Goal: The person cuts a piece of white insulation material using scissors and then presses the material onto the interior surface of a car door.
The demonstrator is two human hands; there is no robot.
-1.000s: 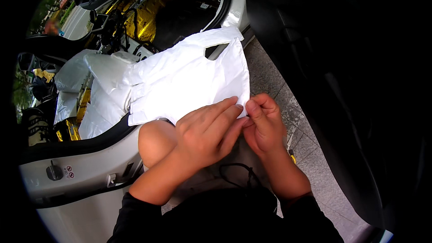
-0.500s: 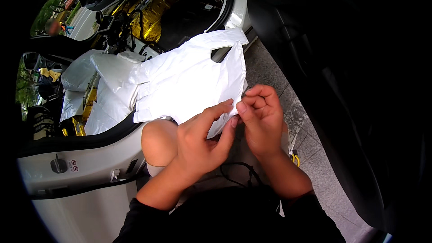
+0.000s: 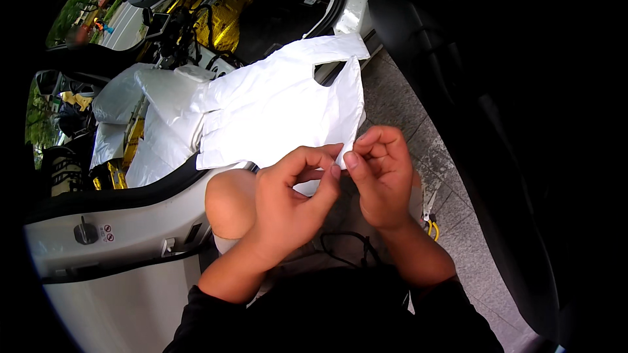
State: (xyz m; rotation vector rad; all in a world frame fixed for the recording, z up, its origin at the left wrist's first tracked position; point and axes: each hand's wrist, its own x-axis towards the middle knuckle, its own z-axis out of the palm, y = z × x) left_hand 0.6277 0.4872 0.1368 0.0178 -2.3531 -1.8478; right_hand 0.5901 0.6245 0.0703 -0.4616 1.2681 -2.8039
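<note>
A large white padded sheet (image 3: 261, 111) with a cut-out near its upper right lies across the car's door opening and reaches toward me. My left hand (image 3: 291, 199) has its fingers bent at the sheet's lower right edge, thumb and fingertips closed on it. My right hand (image 3: 378, 183) pinches the same edge just to the right, thumb in front and fingers curled. My bare knee (image 3: 226, 199) is beside the left hand, under the sheet's lower edge.
More white sheets (image 3: 154, 137) and gold foil (image 3: 222, 29) are inside the car. A white sill (image 3: 118, 242) crosses the lower left. A dark panel (image 3: 490, 124) borders the right. Yellow-handled scissors (image 3: 432, 227) hang beside my right leg. A black cord (image 3: 347, 235) loops below my hands.
My left fingers have drawn back from lying along the sheet into a bent pinch at its edge. My right hand has shifted slightly left and up, still at that edge.
</note>
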